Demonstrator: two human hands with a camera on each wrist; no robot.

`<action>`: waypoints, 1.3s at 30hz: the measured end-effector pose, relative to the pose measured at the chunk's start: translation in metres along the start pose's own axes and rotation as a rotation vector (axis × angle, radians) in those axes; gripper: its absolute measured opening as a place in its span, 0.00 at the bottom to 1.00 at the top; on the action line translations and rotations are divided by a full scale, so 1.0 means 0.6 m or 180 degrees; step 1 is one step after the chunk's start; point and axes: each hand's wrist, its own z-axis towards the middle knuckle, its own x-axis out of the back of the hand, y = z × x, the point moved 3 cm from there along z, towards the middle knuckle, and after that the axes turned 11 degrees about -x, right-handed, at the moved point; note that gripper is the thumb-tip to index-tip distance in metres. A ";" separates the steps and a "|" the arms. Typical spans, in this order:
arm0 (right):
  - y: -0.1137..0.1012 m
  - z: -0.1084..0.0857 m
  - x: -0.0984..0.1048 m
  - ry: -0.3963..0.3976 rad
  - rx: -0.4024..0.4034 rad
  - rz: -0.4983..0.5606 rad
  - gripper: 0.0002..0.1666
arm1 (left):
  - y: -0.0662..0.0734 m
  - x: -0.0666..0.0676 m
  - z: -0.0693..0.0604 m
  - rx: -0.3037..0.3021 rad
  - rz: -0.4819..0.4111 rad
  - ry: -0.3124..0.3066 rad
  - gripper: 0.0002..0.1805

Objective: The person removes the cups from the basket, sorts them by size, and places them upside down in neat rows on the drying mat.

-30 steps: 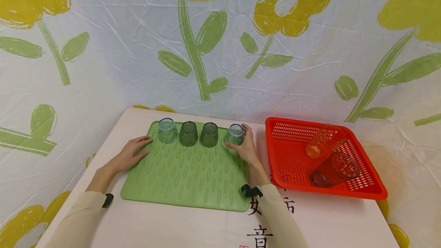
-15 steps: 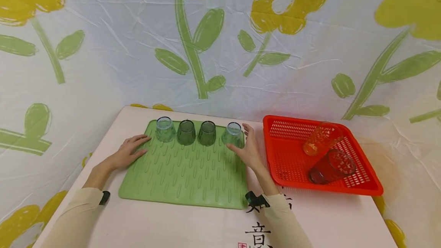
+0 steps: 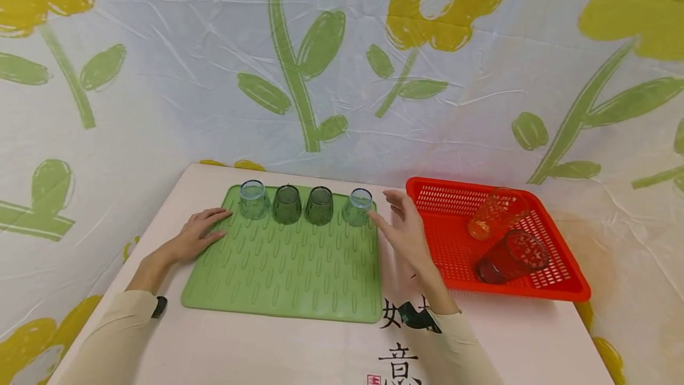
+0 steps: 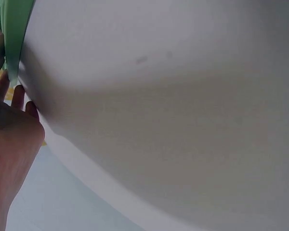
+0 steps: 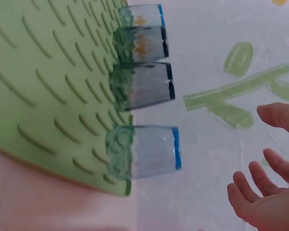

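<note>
On the green ribbed mat (image 3: 288, 278), a row of glasses stands along the back edge with their narrower ends up. The rightmost is a clear bluish glass (image 3: 357, 208); a dark grey glass (image 3: 319, 207) and another dark glass (image 3: 287, 205) are in the middle. At the left end is a second bluish glass (image 3: 253, 201). My right hand (image 3: 403, 230) is just right of the rightmost glass, fingers spread and holding nothing; the right wrist view shows a gap between them. My left hand (image 3: 198, 235) rests at the mat's left edge, fingertips touching it.
A red perforated basket (image 3: 433, 284) stands right of the mat. Inside it lean a clear patterned glass (image 3: 494, 215) and a dark tumbler (image 3: 507, 258). A flower-printed cloth (image 3: 214, 76) hangs behind the table (image 3: 256, 349), whose surface bears black written characters.
My right hand has let go of the rightmost glass and moved right, away from it. The left hand stays at the mat's edge. The view has shifted slightly.
</note>
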 end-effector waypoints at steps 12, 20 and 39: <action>-0.013 -0.020 0.100 0.0398 0.0107 -0.0555 0.27 | 0.006 0.002 0.001 -0.0036 0.0029 0.0020 0.26; -0.005 -0.036 0.172 0.0699 0.0370 -0.0825 0.25 | 0.009 0.003 0.002 -0.0044 0.0055 0.0025 0.26; 0.006 -0.088 0.327 0.1627 0.0240 -0.1474 0.30 | 0.008 -0.001 0.002 -0.0270 0.0079 0.0161 0.25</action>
